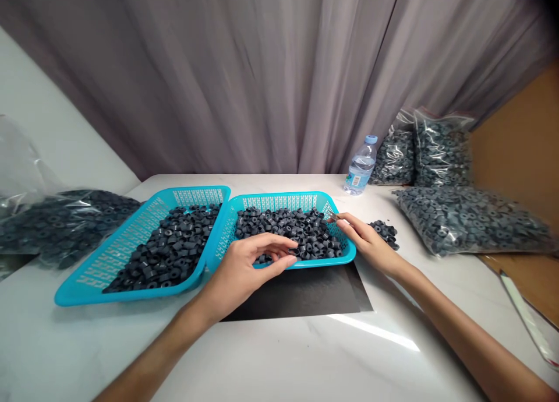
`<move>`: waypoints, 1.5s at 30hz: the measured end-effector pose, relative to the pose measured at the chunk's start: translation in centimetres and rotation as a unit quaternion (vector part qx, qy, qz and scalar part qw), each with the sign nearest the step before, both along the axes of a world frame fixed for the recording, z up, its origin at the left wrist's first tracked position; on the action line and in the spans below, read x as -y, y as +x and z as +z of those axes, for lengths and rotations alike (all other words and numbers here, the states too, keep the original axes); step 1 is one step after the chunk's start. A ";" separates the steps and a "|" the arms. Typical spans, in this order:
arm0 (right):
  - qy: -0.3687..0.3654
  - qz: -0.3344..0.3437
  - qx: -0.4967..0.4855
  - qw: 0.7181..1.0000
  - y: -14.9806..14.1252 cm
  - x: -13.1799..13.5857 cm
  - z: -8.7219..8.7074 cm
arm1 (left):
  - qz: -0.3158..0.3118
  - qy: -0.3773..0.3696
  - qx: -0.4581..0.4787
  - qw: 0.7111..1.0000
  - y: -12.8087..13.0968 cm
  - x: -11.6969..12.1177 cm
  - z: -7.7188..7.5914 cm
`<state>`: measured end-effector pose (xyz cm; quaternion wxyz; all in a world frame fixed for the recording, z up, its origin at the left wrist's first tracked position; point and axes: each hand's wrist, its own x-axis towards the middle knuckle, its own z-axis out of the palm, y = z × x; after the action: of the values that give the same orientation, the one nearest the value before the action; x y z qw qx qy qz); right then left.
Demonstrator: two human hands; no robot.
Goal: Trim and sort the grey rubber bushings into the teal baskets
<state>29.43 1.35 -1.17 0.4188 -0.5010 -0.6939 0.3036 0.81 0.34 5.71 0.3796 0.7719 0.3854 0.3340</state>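
My left hand (255,259) hangs over the front edge of the right blue plastic basket (283,265). Its thumb and forefinger pinch a small dark grey ring-shaped part (297,251). Over the right end of that basket, my right hand (364,242) is closed around a small metal tool (333,217). Only the tool's tip shows past the fingers, so its kind is unclear. Many similar short dark grey tube pieces (279,221) fill the basket. To the left, a second blue basket (131,230) holds more of them.
A black sheet (292,297) lies under the right basket. Beyond my right hand is a small loose pile of pieces (386,234). A water bottle (360,168) stands behind. Filled clear bags (471,218) lie and stand at right; another bag (70,218) lies at left.
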 end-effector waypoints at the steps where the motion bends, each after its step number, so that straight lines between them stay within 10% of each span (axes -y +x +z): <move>1: 0.001 -0.001 0.001 1.000 0.0 0.0 0.0 | -0.001 -0.019 0.009 1.000 -0.1 0.0 0.1; 9: 0.004 0.000 0.005 1.000 0.0 0.0 -0.1 | -0.013 -0.088 0.045 0.995 -0.4 0.1 0.7; 14: 0.000 0.001 0.009 1.000 0.0 0.0 -0.2 | 0.009 0.002 -0.030 0.999 -1.1 -0.3 1.0; 18: -0.005 0.001 0.008 1.000 -0.1 0.0 -0.3 | 0.186 0.209 -0.195 0.940 -5.3 -3.1 2.1; 21: -0.004 -0.002 0.008 1.000 -0.2 0.0 -0.4 | 0.287 0.222 -0.259 0.895 -10.1 -6.0 2.6; 26: -0.007 -0.006 0.006 1.000 -0.2 -0.1 -0.5 | 0.283 0.220 -0.302 0.883 -14.0 -8.0 2.6; 30: -0.006 -0.006 0.003 1.000 -0.3 -0.1 -0.5 | 0.219 0.236 -0.227 0.919 -9.7 -7.0 2.3; 36: 0.000 0.002 -0.002 1.000 -0.4 -0.2 -0.2 | -0.074 0.220 -0.270 0.934 0.2 -6.1 1.6; 45: 0.007 0.010 -0.008 1.000 -0.3 -0.3 0.3 | -0.131 0.234 -0.317 0.909 5.7 -6.9 1.1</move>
<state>29.15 1.67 -0.87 0.4248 -0.4889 -0.6974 0.3067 6.53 7.23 6.81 0.0861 0.9476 0.2914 0.0991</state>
